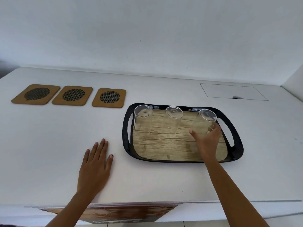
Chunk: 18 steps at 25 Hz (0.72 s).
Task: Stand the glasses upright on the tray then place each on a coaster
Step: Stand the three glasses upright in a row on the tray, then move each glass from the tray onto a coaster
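Note:
Three clear glasses stand mouth down in a row along the far side of the black tray point(126, 145), which has a wood-pattern floor: left glass point(142, 122), middle glass point(173, 118), right glass point(206, 117). My right hand point(206, 141) reaches over the tray to the lower part of the right glass. Its fingers lie at the glass's right side and its thumb is spread to the left, not closed around it. My left hand point(95, 164) rests flat on the white counter, left of the tray. Three wooden coasters point(36, 94), point(73, 95), point(109, 97) lie in a row at the far left.
A white wall rises right behind the counter. A rectangular hatch outline point(232, 91) with a finger notch sits in the counter at the back right. Below the counter's front edge a brown wood-print board point(114, 212) sticks out.

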### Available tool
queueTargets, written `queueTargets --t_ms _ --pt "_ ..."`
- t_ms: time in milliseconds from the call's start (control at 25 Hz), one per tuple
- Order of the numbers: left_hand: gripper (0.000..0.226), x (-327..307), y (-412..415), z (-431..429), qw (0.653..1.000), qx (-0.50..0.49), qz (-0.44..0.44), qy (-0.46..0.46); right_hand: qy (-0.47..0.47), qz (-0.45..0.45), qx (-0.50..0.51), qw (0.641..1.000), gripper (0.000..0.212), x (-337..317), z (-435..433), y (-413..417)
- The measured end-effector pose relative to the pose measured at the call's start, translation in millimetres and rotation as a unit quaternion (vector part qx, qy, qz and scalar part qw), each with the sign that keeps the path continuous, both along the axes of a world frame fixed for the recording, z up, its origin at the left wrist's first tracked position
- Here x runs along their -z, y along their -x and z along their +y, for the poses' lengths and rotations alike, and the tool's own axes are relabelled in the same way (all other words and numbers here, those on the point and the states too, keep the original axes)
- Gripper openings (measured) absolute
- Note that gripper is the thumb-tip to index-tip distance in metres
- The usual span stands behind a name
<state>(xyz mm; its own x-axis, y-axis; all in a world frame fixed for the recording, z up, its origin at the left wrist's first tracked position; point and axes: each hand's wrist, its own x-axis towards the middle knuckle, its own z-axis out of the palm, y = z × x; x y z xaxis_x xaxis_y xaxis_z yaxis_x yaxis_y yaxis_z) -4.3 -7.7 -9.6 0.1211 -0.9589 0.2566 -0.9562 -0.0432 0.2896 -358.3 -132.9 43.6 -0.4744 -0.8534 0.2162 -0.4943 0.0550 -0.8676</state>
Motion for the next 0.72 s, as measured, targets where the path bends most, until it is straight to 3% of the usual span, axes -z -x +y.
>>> queueTargets --t_ms 160,280,520,720 --pt "0.068 0.4 -0.2 0.7 1.000 -0.002 -0.001 -0.001 0.125 0.002 0.051 0.991 0.079 -14.8 21.9 -17.6" --pt "0.066 -0.7 1.1 0.3 1.000 -0.003 -0.003 -0.007 0.184 0.033 0.018 0.982 0.065 -29.9 38.6 -41.2" --pt "0.064 -0.9 -1.2 0.1 1.000 0.005 0.012 -0.010 0.207 0.067 -0.078 0.973 0.045 -34.1 53.2 -108.7" --pt "0.071 -8.9 -40.4 -25.7 0.995 -0.006 0.096 0.004 0.150 0.056 -0.136 0.978 0.053 -18.7 45.9 -163.6"
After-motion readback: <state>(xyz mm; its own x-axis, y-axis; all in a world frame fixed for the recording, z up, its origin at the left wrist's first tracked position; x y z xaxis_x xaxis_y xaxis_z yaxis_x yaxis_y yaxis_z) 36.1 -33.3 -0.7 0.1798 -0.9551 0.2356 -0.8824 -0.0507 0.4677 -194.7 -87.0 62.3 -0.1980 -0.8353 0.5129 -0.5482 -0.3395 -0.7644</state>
